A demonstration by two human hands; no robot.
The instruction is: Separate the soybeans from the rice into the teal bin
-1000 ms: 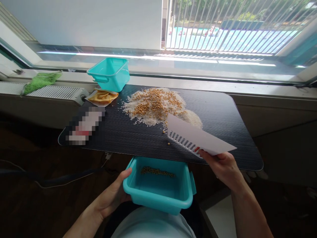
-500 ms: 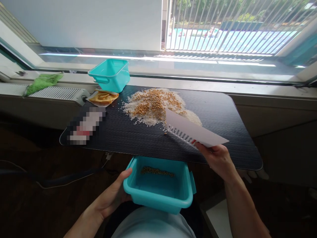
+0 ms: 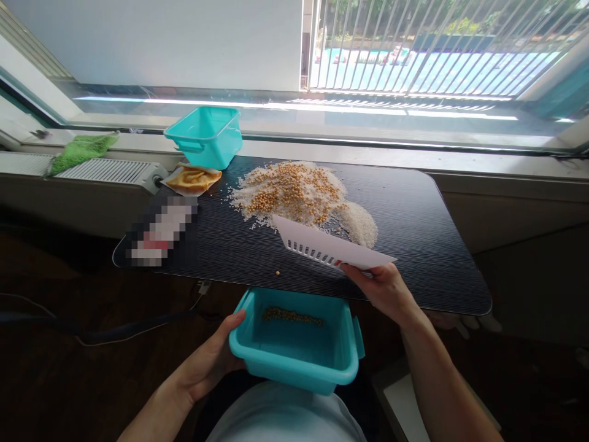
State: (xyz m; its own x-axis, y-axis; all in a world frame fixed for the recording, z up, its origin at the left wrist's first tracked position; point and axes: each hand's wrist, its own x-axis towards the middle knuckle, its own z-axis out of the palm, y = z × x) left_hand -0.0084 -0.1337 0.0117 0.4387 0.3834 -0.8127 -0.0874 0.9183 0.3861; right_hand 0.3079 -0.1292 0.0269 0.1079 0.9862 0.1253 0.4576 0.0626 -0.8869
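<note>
In the head view, the white slotted sheet (image 3: 324,238) has moved left along the near side of the mixed pile (image 3: 289,193) since half a second ago, and the right hand (image 3: 384,285) has travelled with it. That hand grips the sheet at its right end, thumb near a small red patch, holding it tilted with the row of slots toward the near edge of the surface (image 3: 414,209). The pile, white grains with yellow round peas scattered over them, lies near the middle of the far edge; a smaller mound of white grains (image 3: 361,225) adjoins it on the right. One loose pea (image 3: 277,273) lies close to the near edge. The left hand (image 3: 216,347) is closed on the left rim of a teal bin (image 3: 297,363), thumb over the top, just below the near edge; a band of small round pieces (image 3: 292,316) lies along the far part of its inside. A second teal bin (image 3: 223,147) stands at the far left corner, a folded yellow cloth (image 3: 196,178) just beside it. A pixelated item (image 3: 161,233) lies toward the near left corner. Left of the surface, a green cloth (image 3: 85,150) is draped over a radiator (image 3: 115,170).
</note>
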